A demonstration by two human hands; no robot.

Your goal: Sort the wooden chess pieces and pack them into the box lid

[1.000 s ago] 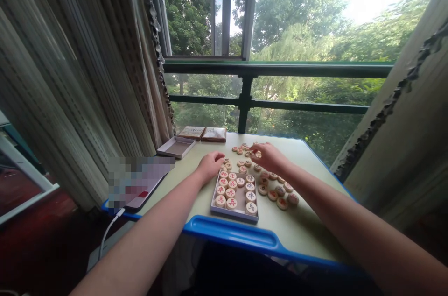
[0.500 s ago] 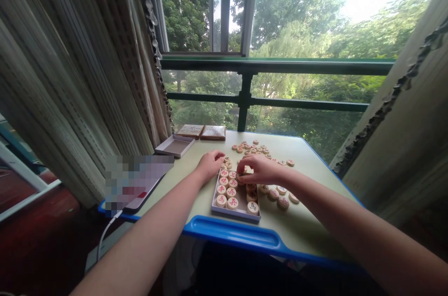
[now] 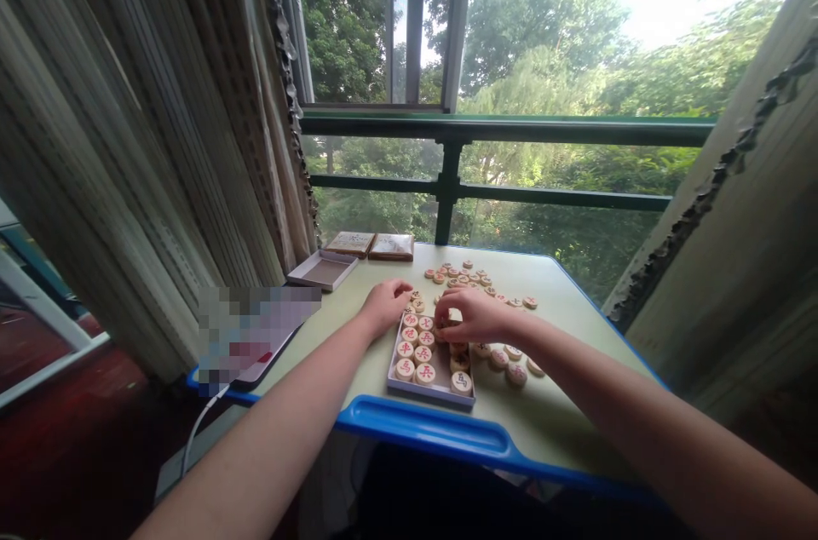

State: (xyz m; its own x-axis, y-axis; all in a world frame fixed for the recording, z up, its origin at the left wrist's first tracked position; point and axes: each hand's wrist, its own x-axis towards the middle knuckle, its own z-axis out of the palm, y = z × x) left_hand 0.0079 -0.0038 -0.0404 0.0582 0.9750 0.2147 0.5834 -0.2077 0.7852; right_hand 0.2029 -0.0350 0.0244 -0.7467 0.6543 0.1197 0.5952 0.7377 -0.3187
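A shallow pale box (image 3: pixel 431 392) holds round wooden Chinese chess pieces. Red-marked pieces (image 3: pixel 423 354) fill its left side in two columns, and black-marked ones (image 3: pixel 461 383) line the right. My right hand (image 3: pixel 476 316) is over the middle of the box, thumb and fingers closed on a chess piece (image 3: pixel 440 335) low among the others. At the far left corner, my left hand (image 3: pixel 387 306) has its fingers loosely extended beside a few pieces (image 3: pixel 417 304); I see nothing held in it. My right hand hides part of the box's far side.
Loose pieces lie right of the box (image 3: pixel 516 373) and farther back (image 3: pixel 461 279). An empty box lid or tray (image 3: pixel 323 270) and two flat patterned boxes (image 3: pixel 391 247) stand at the back left. A cabled, blurred device (image 3: pixel 256 344) rests on the left edge. The table has a blue rim (image 3: pixel 434 425).
My right hand has lowered the chess piece slightly in the middle of the box. My left hand stays at the far left corner. The whole view has shifted a little.
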